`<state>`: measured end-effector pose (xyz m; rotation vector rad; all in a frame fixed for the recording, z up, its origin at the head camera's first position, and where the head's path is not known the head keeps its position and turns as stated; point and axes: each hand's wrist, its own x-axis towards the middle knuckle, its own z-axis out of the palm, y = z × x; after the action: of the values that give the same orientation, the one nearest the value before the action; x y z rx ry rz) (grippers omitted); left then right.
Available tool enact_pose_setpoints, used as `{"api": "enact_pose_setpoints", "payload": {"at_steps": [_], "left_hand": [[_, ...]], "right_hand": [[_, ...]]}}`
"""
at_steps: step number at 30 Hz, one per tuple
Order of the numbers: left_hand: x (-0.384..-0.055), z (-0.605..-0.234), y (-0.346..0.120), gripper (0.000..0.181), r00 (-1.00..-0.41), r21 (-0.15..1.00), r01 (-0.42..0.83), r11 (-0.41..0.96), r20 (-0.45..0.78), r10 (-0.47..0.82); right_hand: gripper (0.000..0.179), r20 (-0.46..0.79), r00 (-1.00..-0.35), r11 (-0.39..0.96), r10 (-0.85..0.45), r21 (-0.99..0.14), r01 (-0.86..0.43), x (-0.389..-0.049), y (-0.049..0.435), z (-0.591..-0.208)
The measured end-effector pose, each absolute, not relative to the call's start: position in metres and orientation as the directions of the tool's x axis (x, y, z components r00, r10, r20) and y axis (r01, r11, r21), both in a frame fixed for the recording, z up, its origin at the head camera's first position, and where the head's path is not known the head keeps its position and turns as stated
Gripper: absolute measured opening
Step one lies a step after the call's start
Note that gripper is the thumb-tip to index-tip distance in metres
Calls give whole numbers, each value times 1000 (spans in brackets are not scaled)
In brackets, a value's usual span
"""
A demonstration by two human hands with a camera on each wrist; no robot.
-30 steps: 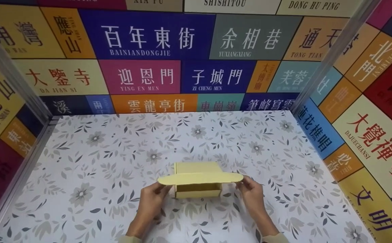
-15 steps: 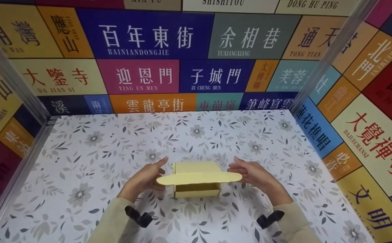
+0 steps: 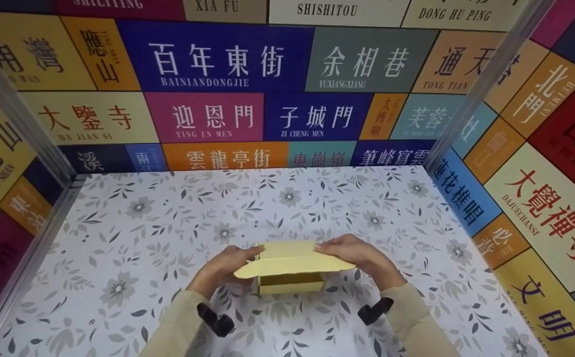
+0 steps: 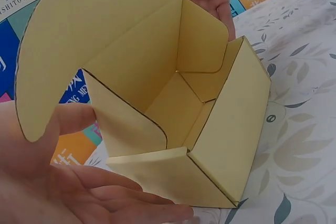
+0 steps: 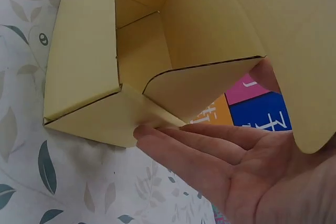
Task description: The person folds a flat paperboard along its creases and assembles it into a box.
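A pale yellow cardboard box (image 3: 291, 288) stands on the table with its front open. The raised lid (image 3: 287, 250) carries a wide flap with rounded ends (image 3: 295, 266). At the box's left side is my left hand (image 3: 225, 267), its thumb by the lid's back corner; in the left wrist view its straight fingers (image 4: 113, 198) lie along the side wall. My right hand (image 3: 354, 253) mirrors it at the right side, thumb at the lid's back corner. Straight fingers (image 5: 189, 153) touch the side wall in the right wrist view. Inside, folded side flaps (image 4: 205, 38) and the bare bottom show.
A white table (image 3: 178, 213) with a grey leaf and flower print lies under the box. Colourful panels with Chinese lettering (image 3: 213, 116) wall in the back and sides. Black straps (image 3: 215, 320) sit at both wrists over beige sleeves (image 3: 173, 322).
Both hands let go of the flap's rounded ends, moved outward and forward, then came in to touch the box's sides near its back corners. The flap now tilts more toward the camera.
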<state>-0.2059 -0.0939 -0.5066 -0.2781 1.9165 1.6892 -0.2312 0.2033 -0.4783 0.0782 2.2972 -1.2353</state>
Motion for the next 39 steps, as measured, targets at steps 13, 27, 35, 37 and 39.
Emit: {"api": "enact_pose_setpoints", "payload": {"at_steps": [13,27,35,37,39], "left_hand": [[-193,-518,-79,31,-901,891,-392,228,-422,98],[-184,-525,-74,18,-954,895,-271,355,-298,22],[-184,-531,-73,30,-956,912,-281,299,-295,1],[-183,-533,-74,36,-950,916,-304,260,-314,-6],[-182,-535,-74,41,-943,917,-327,228,-333,-14]], "right_hand": [[74,-471,-856,553,-211,-780,293,-219,196,-501],[65,-393,-917,559,-65,-776,293,-208,183,-517],[61,-368,-928,530,-64,-800,281,-205,182,-518],[60,-352,-933,536,-67,-802,264,-204,182,-519],[59,-344,-937,548,-68,-797,253,-202,180,-520]]}}
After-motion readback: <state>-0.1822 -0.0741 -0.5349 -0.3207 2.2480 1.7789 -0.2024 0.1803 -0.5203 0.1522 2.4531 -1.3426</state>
